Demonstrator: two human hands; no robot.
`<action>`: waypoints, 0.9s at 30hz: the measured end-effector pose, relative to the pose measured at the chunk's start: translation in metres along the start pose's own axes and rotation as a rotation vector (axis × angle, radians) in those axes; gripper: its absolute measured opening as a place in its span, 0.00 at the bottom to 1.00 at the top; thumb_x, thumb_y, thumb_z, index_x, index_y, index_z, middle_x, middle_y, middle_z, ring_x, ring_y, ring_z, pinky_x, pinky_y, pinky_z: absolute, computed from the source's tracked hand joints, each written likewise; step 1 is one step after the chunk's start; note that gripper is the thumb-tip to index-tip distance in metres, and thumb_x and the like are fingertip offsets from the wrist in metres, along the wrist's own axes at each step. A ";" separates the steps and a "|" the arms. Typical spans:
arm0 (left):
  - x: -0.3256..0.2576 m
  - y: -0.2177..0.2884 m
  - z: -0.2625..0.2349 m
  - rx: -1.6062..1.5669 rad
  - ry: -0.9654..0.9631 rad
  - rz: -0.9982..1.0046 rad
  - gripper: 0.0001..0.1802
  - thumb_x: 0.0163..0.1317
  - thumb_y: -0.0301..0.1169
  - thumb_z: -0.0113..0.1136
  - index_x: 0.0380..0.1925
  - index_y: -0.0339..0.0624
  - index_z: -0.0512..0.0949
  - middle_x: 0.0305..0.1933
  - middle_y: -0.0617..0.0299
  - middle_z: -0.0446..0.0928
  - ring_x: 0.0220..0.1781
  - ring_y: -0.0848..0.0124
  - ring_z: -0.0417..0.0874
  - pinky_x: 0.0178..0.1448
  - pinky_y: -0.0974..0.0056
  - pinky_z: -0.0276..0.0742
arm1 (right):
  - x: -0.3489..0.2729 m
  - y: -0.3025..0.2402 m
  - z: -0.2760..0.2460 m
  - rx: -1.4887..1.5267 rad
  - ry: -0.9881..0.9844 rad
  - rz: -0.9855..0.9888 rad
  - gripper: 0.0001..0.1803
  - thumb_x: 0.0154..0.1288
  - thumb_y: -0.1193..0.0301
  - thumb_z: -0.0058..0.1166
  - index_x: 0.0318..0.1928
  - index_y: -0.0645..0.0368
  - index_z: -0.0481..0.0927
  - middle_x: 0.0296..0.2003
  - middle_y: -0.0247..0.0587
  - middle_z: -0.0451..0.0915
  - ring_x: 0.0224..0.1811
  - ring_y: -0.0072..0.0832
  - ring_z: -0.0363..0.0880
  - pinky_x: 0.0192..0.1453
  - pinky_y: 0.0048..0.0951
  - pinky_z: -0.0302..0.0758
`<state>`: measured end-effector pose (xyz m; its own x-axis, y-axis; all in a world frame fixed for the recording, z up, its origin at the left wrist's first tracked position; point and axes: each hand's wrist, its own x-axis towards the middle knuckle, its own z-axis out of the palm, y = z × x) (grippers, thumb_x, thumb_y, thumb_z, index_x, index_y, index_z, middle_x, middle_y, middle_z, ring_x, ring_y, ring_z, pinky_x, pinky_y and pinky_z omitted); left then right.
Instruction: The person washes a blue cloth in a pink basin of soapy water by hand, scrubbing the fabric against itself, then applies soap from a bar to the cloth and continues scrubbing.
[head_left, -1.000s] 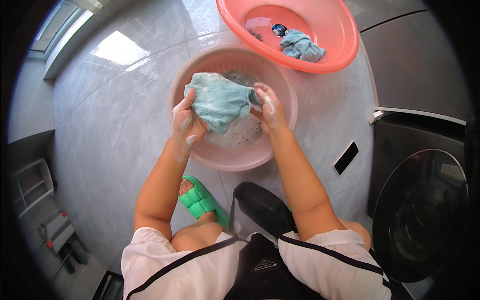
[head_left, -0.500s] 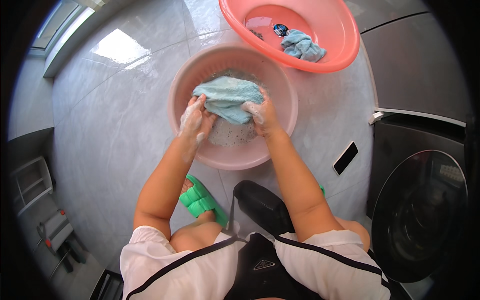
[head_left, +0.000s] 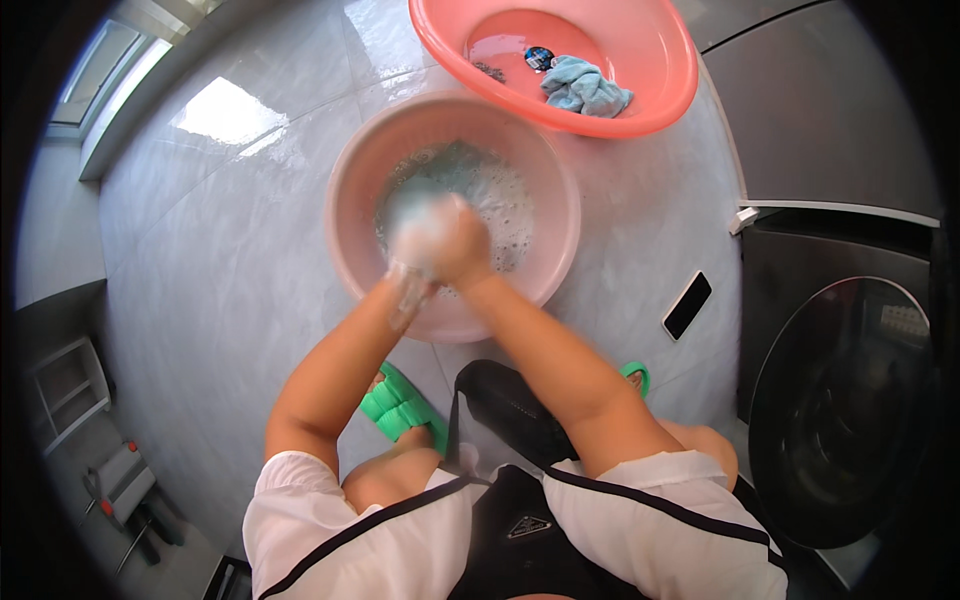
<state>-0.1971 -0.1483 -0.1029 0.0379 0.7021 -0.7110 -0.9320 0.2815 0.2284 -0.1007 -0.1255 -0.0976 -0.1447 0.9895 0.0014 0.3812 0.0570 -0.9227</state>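
Both hands are pressed together over the round pink basin (head_left: 345, 200), smeared by motion. My right hand (head_left: 462, 245) is closed over the light blue cloth (head_left: 412, 205), a blurred patch just beyond the knuckles. Soapy and close against it, my left hand (head_left: 412, 262) also grips the cloth, its fingers mostly hidden. Foamy, bubbly water (head_left: 508, 215) fills the bottom of the basin. Part of the cloth seems to hang into this water, though the blur obscures its shape.
A larger coral tub (head_left: 655, 75) beyond the basin holds another blue cloth (head_left: 585, 90) and a small round dark-blue item (head_left: 540, 58). A phone (head_left: 687, 307) lies on the tiled floor at right, near a dark front-loading washer (head_left: 840, 410). Green slippers (head_left: 400, 405) are on my feet.
My hands have come together from opposite sides of the spread cloth, the right one moving left. The cloth is now bunched at the hands and lower, and the water shows more. The view has shifted slightly.
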 end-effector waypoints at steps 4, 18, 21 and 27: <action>0.003 0.008 0.001 -0.033 -0.150 -0.127 0.13 0.78 0.35 0.64 0.56 0.41 0.86 0.54 0.57 0.89 0.50 0.64 0.92 0.55 0.56 0.90 | 0.005 0.029 -0.001 0.010 0.101 -0.200 0.22 0.60 0.56 0.79 0.49 0.54 0.91 0.43 0.59 0.93 0.46 0.57 0.94 0.55 0.50 0.89; -0.037 0.100 0.026 0.028 -0.218 0.118 0.21 0.83 0.39 0.66 0.64 0.34 0.82 0.63 0.50 0.89 0.67 0.56 0.90 0.76 0.50 0.86 | 0.027 0.010 -0.051 1.036 -0.621 0.473 0.57 0.68 0.83 0.71 0.92 0.46 0.56 0.82 0.43 0.65 0.77 0.36 0.77 0.77 0.37 0.82; -0.002 0.096 -0.005 -0.011 -0.266 0.218 0.19 0.85 0.38 0.64 0.64 0.35 0.81 0.63 0.49 0.88 0.66 0.56 0.90 0.75 0.48 0.87 | 0.046 0.027 -0.053 0.760 -0.612 0.393 0.44 0.65 0.84 0.70 0.82 0.53 0.74 0.68 0.43 0.81 0.67 0.33 0.85 0.71 0.37 0.85; 0.019 0.026 -0.014 -0.069 -0.181 0.191 0.23 0.84 0.48 0.66 0.62 0.41 0.83 0.57 0.53 0.89 0.60 0.55 0.91 0.68 0.48 0.89 | 0.036 0.004 -0.039 0.422 -0.233 0.173 0.22 0.68 0.69 0.78 0.59 0.60 0.87 0.54 0.43 0.89 0.53 0.35 0.92 0.55 0.38 0.90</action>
<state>-0.2260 -0.1368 -0.1197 -0.0833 0.8454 -0.5277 -0.9504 0.0919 0.2972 -0.0689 -0.0840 -0.0864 -0.3303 0.9209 -0.2068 0.0225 -0.2114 -0.9771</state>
